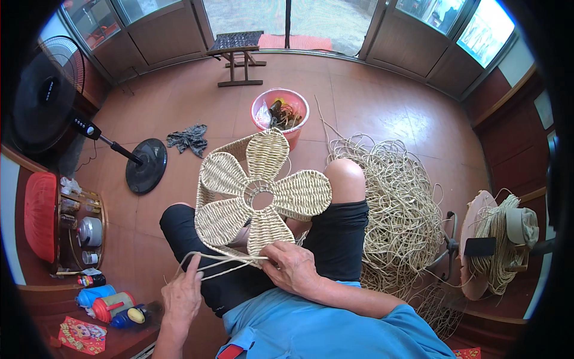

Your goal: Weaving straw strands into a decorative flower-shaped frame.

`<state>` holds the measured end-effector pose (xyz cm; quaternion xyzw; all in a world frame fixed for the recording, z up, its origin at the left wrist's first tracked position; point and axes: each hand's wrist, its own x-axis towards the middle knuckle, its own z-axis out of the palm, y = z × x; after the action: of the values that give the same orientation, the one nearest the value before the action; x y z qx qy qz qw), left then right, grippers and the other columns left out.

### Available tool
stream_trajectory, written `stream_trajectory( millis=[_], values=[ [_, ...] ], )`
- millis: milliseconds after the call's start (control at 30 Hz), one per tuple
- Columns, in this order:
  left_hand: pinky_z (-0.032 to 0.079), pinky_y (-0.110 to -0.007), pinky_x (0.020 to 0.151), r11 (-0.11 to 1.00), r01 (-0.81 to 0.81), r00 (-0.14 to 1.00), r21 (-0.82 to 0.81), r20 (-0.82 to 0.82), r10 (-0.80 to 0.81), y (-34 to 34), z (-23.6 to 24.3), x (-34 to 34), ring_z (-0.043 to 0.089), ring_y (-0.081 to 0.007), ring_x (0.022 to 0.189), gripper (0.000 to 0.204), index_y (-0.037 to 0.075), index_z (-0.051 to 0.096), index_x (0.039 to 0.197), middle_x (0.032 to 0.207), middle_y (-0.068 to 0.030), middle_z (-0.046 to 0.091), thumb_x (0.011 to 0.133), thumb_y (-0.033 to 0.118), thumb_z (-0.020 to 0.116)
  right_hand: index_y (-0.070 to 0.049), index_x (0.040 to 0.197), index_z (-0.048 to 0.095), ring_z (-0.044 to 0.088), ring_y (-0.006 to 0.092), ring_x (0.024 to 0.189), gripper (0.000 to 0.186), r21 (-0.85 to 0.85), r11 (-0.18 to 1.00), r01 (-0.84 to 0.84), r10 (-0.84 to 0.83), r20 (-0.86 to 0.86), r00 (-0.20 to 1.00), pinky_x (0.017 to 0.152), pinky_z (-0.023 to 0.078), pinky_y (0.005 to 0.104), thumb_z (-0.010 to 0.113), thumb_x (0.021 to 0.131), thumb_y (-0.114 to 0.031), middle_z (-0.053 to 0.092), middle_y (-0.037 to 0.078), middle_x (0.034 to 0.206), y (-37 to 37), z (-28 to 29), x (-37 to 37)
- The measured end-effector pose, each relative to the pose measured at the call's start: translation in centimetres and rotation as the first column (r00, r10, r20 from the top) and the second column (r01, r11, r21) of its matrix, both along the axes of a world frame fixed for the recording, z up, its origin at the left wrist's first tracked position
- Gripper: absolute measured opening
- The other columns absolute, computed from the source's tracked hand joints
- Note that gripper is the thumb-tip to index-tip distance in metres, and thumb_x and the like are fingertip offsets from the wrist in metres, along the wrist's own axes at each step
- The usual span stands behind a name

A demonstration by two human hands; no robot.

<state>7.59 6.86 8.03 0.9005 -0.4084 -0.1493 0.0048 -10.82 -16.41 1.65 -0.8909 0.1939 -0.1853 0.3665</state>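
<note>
A flower-shaped woven straw piece with several petals around a ring-shaped opening rests over my lap, joined to a curved woven side at its left. My right hand grips the tip of the lowest petal, its fingertips pressed together at the edge. From that spot strands of straw cord run left to my left hand. There the cord passes round the raised fingers and is held taut. What lies under my right fingertips is hidden.
Right of my knee lies a big tangled heap of straw cord. Beyond the weaving stands a pink bucket. A stool, a floor fan and a grey rag are farther off. A round stand holds coiled cord and a phone.
</note>
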Motion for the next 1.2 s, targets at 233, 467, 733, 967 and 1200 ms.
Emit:
stream_trajectory(
  millis=[233, 467, 733, 967, 1200],
  values=[
    [0.055, -0.063, 0.078, 0.945, -0.269, 0.952, -0.188, 0.096, 0.290, 5.4, -1.7, 3.1, 0.074, -0.0500, 0.086, 0.027, 0.011, 0.064, 0.132, 0.089, -0.0223, 0.077, 0.105, 0.013, 0.066, -0.010, 0.102, 0.076, 0.076, 0.0340, 0.084, 0.012, 0.067, 0.997, 0.036, -0.040, 0.066, 0.997, 0.073, 0.060, 0.0454, 0.081, 0.095, -0.019, 0.076, 0.010, 0.092, -0.1, -0.3, 0.1],
    [0.035, -0.023, 0.038, 0.483, -0.810, 0.561, -0.332, -0.678, 0.476, 12.6, -7.2, 10.6, 0.043, -0.0017, 0.045, 0.020, 0.010, 0.067, 0.108, 0.079, -0.0053, 0.075, 0.116, 0.024, 0.055, -0.010, 0.100, 0.074, 0.075, 0.0325, 0.085, 0.010, 0.173, 0.985, 0.022, -0.030, 0.044, 0.999, 0.073, 0.059, 0.0456, 0.080, 0.095, -0.016, 0.075, 0.011, 0.090, 0.0, -0.3, 0.0],
    [0.047, -0.026, 0.050, -0.307, -0.857, 0.207, -0.414, -0.822, 0.531, 29.1, -11.3, 20.9, 0.053, -0.0048, 0.058, 0.007, 0.011, 0.065, 0.111, 0.086, 0.0004, 0.068, 0.113, 0.018, 0.064, -0.008, 0.099, 0.074, 0.074, 0.0268, 0.080, 0.009, 0.224, 0.974, 0.031, -0.031, -0.006, 1.000, 0.070, 0.058, 0.0393, 0.081, 0.095, -0.010, 0.074, 0.009, 0.088, -0.2, 0.2, -0.3],
    [0.036, -0.022, 0.045, -0.342, -0.782, 0.249, -0.520, -0.765, 0.593, 45.0, -6.3, 25.8, 0.045, -0.0076, 0.055, 0.013, 0.007, 0.063, 0.121, 0.079, 0.0037, 0.053, 0.114, 0.017, 0.059, -0.003, 0.118, 0.062, 0.056, 0.0065, 0.080, 0.028, 0.572, 0.780, 0.256, -0.334, 0.035, 0.942, 0.072, 0.052, 0.0244, 0.079, 0.096, -0.001, 0.058, 0.000, 0.103, 0.0, -1.7, -3.2],
    [0.054, -0.030, 0.094, 0.643, -0.410, 0.842, -0.646, 0.004, 0.540, 23.0, -0.8, 20.0, 0.066, -0.0115, 0.097, 0.036, 0.003, 0.073, 0.141, 0.128, -0.0067, 0.076, 0.113, 0.013, 0.052, -0.002, 0.134, 0.054, 0.065, 0.0095, 0.099, 0.038, 0.982, 0.120, 0.144, -0.295, -0.103, 0.950, 0.086, 0.057, 0.0250, 0.074, 0.103, -0.010, 0.066, 0.004, 0.113, -1.2, -2.4, -3.9]
  ],
)
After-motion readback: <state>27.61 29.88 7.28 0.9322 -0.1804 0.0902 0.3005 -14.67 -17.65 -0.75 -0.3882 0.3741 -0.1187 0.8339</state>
